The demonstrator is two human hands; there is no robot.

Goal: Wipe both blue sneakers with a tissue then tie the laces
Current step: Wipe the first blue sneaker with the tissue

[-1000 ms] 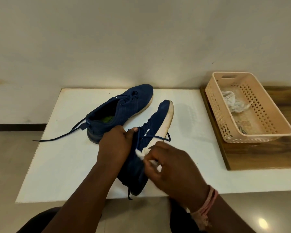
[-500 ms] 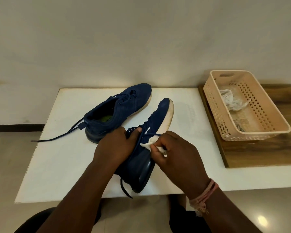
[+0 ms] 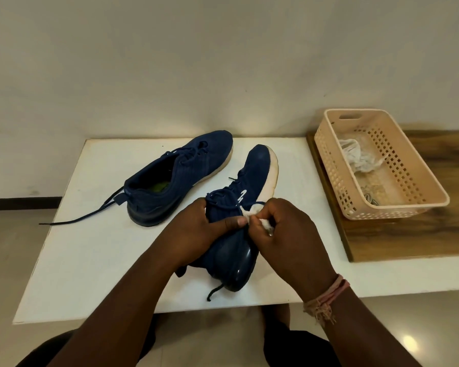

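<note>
From the head view, our left hand [image 3: 196, 229] grips the near sneaker [image 3: 239, 207], tilted on its side on the white counter [image 3: 96, 250]. Our right hand [image 3: 284, 234] pinches a tissue [image 3: 252, 211] against it. The other sneaker [image 3: 175, 178] sits upright behind, laces loose.

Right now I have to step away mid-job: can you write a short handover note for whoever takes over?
Left hand grips the near dark blue mesh sneaker, tipped on its side on the white table.
Right hand pinches a crumpled white tissue against that sneaker's side.
The second blue sneaker sits upright behind, one lace trailing loose.
A used tissue lies in the peach plastic basket.
Done: wiping under way on the near one.
Left: finish wiping, check the other, tie both.
</note>
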